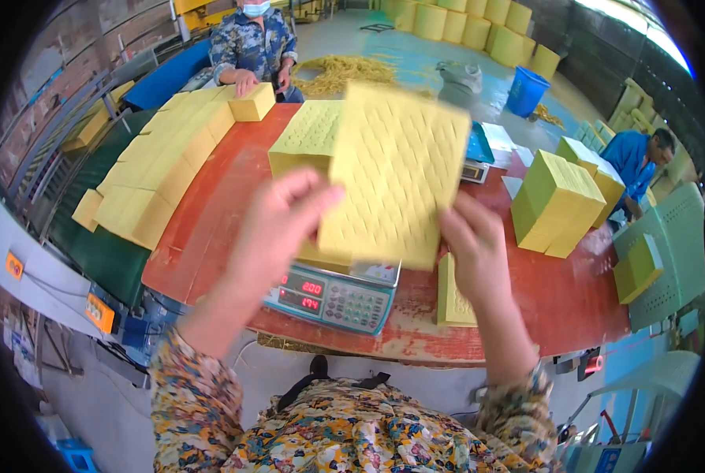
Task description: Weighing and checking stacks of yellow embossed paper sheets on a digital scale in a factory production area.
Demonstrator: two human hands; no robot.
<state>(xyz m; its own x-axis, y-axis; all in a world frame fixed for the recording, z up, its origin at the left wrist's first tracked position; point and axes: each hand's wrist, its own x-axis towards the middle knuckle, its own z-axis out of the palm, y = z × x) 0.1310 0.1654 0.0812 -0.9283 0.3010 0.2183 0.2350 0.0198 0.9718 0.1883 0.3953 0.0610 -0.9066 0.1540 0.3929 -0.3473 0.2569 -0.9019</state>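
Both my hands hold up a yellow paper sheaf [396, 173] patterned with rows of curved cuts. My left hand [285, 213] pinches its left edge, and my right hand [476, 244] grips the lower right edge. Below it is a teal digital weighing scale [333, 303] with red lit figures and a keypad. A yellow paper stack [305, 130] with a similar cut pattern rises behind the sheaf, which partly hides it; I cannot tell how it rests on the scale. Another yellow paper block [453, 296] stands beside my right wrist on the red table [210, 197].
Rows of yellow paper blocks [155, 169] line a green conveyor belt [65, 201] on the left, where a co-worker [250, 47] touches one block. Tall yellow stacks [557, 201] stand at the right, near another person in blue [632, 162]. A blue bin [528, 91] stands behind.
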